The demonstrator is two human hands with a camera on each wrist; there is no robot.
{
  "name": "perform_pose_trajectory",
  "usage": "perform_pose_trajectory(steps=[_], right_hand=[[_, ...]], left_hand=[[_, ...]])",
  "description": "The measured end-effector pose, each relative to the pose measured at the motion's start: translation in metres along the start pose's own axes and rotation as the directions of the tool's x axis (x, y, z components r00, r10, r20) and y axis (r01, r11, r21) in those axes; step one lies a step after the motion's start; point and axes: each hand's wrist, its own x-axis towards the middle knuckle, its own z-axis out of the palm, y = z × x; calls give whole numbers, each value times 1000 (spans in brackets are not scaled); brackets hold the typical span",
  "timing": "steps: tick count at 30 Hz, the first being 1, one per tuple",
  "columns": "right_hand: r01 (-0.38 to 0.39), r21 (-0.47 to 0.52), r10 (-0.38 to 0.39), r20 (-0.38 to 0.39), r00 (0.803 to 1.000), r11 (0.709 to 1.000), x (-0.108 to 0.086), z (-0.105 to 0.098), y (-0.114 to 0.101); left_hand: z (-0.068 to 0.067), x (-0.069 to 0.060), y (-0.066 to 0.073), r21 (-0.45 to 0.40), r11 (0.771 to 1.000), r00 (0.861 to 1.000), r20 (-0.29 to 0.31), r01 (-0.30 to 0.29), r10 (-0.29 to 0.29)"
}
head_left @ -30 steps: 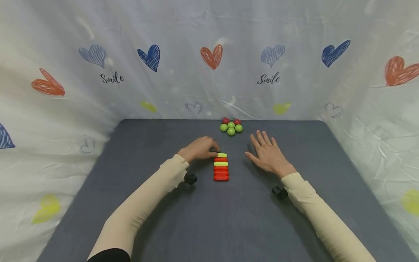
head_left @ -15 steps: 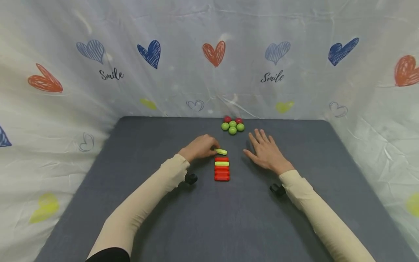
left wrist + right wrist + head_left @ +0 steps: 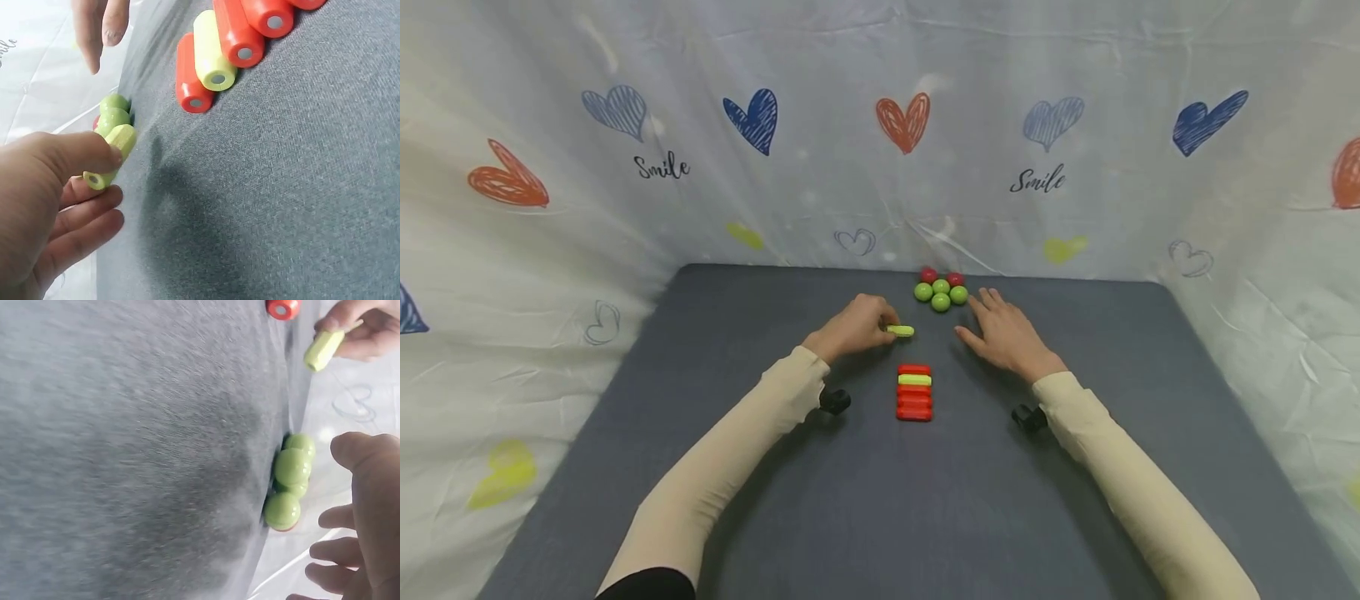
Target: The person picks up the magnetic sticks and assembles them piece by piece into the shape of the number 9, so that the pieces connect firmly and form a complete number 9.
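Between thumb and fingers, my left hand [image 3: 856, 326] pinches a yellow-green rod [image 3: 120, 145] with a grey dot at its end, held above the table. Nearer me lies a row of red rods [image 3: 914, 402] side by side, with one yellow-green rod [image 3: 914, 380] among them. My right hand [image 3: 1009, 335] hovers with spread fingers and holds nothing. Just beyond both hands sits a cluster of green balls [image 3: 941, 302] with red balls [image 3: 955, 279] behind; in the right wrist view the green balls [image 3: 292, 466] lie past the right fingers.
A dark grey table [image 3: 850, 500] lies under everything. A pale curtain [image 3: 805, 200] printed with hearts and the word Smile hangs along its back and sides. Black wrist cameras [image 3: 1028, 417] are strapped below both wrists.
My left hand has lifted the yellow-green rod off the far end of the row and carried it away toward the balls. My right hand has shifted slightly forward, still empty.
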Motion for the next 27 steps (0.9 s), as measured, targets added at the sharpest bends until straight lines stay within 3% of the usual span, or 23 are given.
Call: perform_pose_trajectory(steps=[6,13,21,27], right_hand=[[48,46,-43,-93,995,998,13,-2,-2],[124,65,-109,-208,972,990,33,3,0],[101,76,-87,-162,983,992,59,9,-2],[-10,37,15,-155,988,999,76,18,-8]], left_hand=[[1,2,-4,-55,998,999,-49,1,-4],[4,-1,-8,-114,993,991,-121,40,-54],[10,-2,-9,-153,987,988,-143,39,-61],[11,0,-11,-166,986,986,-154,30,-56]])
